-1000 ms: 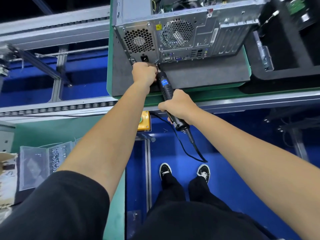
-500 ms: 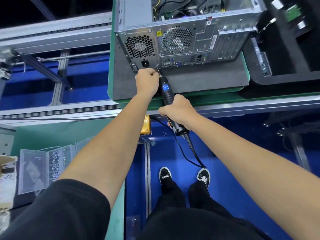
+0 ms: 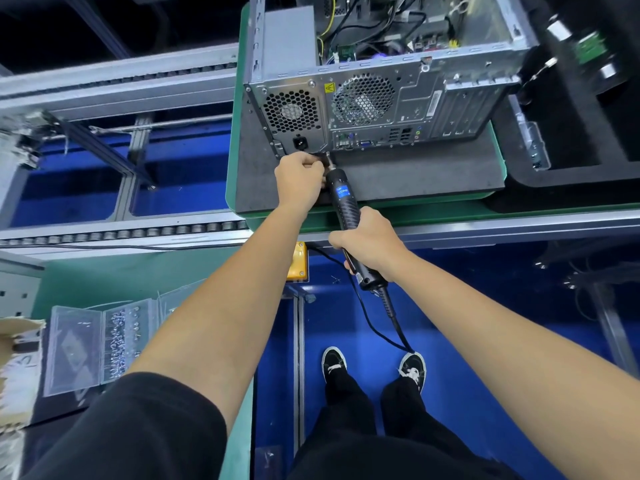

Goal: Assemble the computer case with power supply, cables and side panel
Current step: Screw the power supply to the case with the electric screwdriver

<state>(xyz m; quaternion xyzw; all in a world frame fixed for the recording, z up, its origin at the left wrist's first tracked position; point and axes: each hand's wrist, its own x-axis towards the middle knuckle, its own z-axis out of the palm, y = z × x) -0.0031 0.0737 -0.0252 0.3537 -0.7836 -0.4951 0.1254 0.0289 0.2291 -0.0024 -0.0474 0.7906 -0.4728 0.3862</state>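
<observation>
A grey computer case lies on its side on a dark foam mat, rear panel toward me, open top showing cables. The power supply sits in its left end with fan grille and socket visible. My right hand grips a black electric screwdriver whose tip meets the case's lower rear edge below the socket. My left hand has its fingers curled at the screwdriver's tip, pinching something small that is hidden.
A green pallet carries the mat on a roller conveyor. A black foam tray with parts stands at the right. A clear box of screws sits lower left. A yellow button box hangs under the conveyor. My feet stand on blue floor.
The view has shifted so the case and both hands appear lower in the frame. Both hands keep their hold at the same spot on the case's rear edge.
</observation>
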